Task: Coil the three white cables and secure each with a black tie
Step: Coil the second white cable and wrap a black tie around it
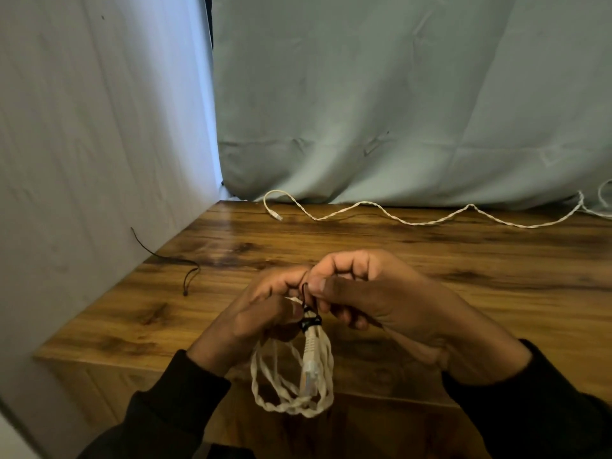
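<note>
A coiled white braided cable (291, 385) hangs below my hands over the table's front edge, its white plug (309, 356) pointing down. A black tie (311, 321) is wrapped round the top of the coil. My left hand (261, 313) grips the coil's top. My right hand (367, 293) pinches the free end of the black tie between thumb and forefinger, just above the wrap. A second white cable (430, 220) lies uncoiled along the table's back edge. Another black tie (185, 266) lies at the table's left side.
The wooden table (463, 276) meets a white wall (99, 160) on the left and a pale cloth backdrop (397, 111) behind. More white cable (596, 207) shows at the far right edge.
</note>
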